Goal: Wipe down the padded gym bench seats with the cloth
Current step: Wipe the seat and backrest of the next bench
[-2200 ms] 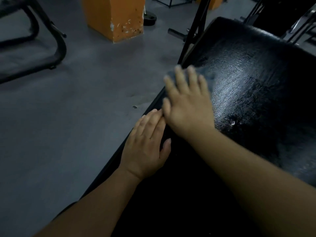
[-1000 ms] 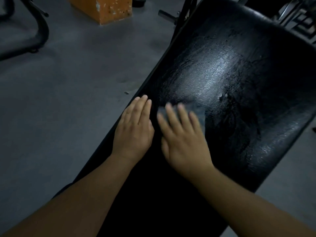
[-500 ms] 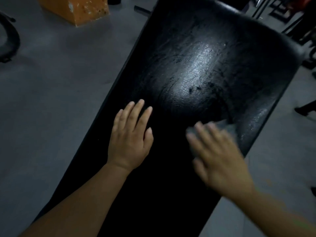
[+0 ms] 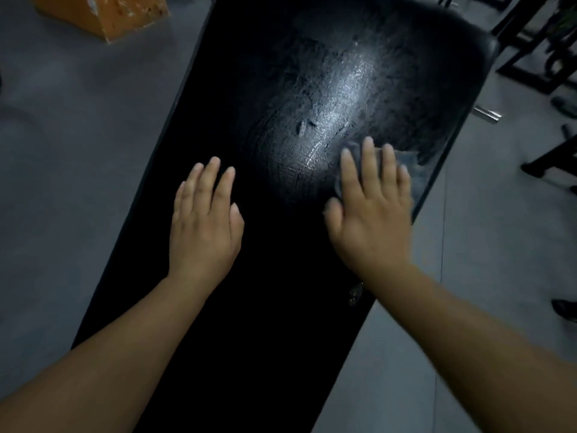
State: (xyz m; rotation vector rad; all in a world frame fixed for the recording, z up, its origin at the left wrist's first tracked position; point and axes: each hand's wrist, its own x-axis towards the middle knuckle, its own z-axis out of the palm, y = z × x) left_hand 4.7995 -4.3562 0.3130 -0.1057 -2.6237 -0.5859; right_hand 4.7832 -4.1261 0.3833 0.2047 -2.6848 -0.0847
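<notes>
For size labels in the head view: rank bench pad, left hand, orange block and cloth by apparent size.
bench pad
left hand
orange block: cropped and farther, nearly ties the hand
cloth, mostly under the right hand

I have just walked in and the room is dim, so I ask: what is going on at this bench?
A person is wiping a black padded bench. The right hand presses a grey cloth flat against the bench, close to its right edge. The left hand rests flat on the bench, apart from the cloth. The middle of the bench shines and shows streaks.
</notes>
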